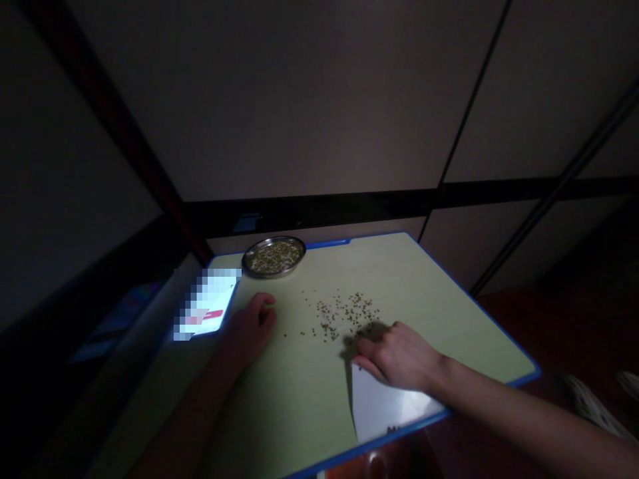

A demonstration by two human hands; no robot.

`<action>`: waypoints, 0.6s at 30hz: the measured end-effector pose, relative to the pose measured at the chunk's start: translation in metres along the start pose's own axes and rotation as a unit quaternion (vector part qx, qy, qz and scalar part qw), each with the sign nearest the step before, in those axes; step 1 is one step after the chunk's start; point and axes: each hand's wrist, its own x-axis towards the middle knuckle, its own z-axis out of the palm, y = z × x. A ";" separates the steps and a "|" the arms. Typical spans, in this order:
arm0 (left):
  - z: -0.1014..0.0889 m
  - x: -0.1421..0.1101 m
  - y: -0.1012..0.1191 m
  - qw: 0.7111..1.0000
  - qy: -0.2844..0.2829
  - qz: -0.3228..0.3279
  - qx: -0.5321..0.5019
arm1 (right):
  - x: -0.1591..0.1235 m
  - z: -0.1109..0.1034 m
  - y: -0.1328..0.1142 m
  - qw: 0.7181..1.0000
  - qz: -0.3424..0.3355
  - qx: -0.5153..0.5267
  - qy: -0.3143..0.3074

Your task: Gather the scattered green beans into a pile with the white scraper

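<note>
Small green beans (352,313), like mung beans, lie scattered over the middle of the pale green tabletop (424,279). My right hand (399,354) is at their near right edge with its fingers bent and drawn together; what the fingertips hold, if anything, is hidden. Below that hand is a white sheet (382,406), partly covered by it. On the left, my left hand (257,324) rests at the table with loosely curled fingers, a gap between thumb and forefinger, and nothing in it. A round metal dish (301,256) holding more beans stands at the back left.
A lit screen (219,303) is beside my left forearm at the table's left edge. Blue trim (474,303) borders the table. Behind it rises a panelled wall (319,120) with a dark band. Pale shoes (589,399) are on the floor to the right.
</note>
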 end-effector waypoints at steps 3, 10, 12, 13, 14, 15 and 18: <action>0.000 0.000 0.000 1.000 -0.001 0.004 -0.001 | 0.001 -0.001 0.000 1.000 -0.013 0.013 0.008; 0.000 0.000 0.000 1.000 -0.002 -0.002 0.010 | 0.000 -0.007 0.002 0.999 -0.014 0.029 -0.008; 0.000 0.000 0.001 1.000 -0.002 -0.002 0.012 | -0.002 -0.007 -0.001 1.000 -0.013 0.023 -0.014; 0.000 0.000 0.001 1.000 0.000 -0.002 0.012 | -0.004 -0.007 -0.003 1.000 -0.014 0.016 -0.018; 0.000 0.000 0.001 1.000 0.001 -0.001 0.011 | -0.005 -0.008 -0.005 1.000 -0.015 0.010 -0.022; 0.000 0.001 0.002 1.000 0.002 -0.002 0.011 | -0.006 -0.010 -0.006 1.000 -0.015 0.005 -0.024; 0.001 0.000 0.001 1.000 0.006 0.001 0.010 | -0.008 -0.019 -0.005 1.000 -0.002 -0.005 -0.015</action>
